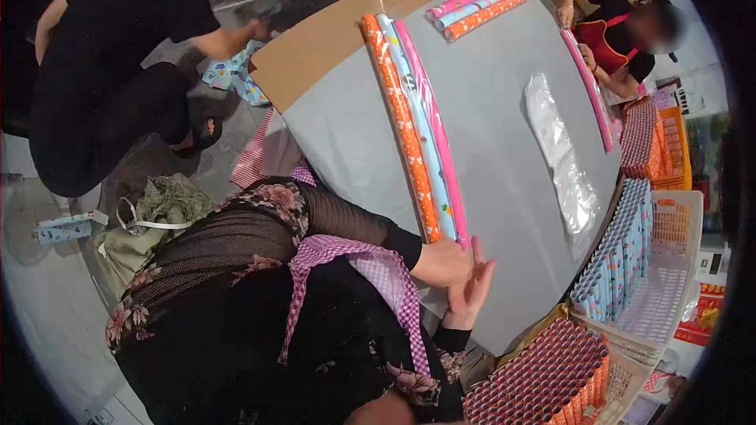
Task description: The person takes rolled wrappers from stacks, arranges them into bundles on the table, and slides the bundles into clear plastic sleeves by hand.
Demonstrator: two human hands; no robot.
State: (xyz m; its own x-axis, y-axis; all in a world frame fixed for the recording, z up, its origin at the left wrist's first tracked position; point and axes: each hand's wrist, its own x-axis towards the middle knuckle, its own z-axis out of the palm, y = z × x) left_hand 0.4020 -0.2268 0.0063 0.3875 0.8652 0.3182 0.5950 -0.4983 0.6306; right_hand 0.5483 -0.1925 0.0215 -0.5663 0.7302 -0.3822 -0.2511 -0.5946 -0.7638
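Observation:
Three long rolls in clear film lie side by side on the grey table: an orange roll (403, 126), a light blue roll (424, 134) and a pink roll (435, 130). At their near ends is my left hand (442, 262), back upward, its fingertips hidden. My right hand (469, 293) touches it from the right, with palm and some fingers showing, apart from one another. Nothing shows in its palm.
A shorter wrapped set (480, 12) and clear bags (561, 157) lie farther off on the table (504, 157). A co-worker (610, 35) holds a pink roll (587, 90). Another person (118, 63) crouches left. Baskets (669, 267) of rolls line the right.

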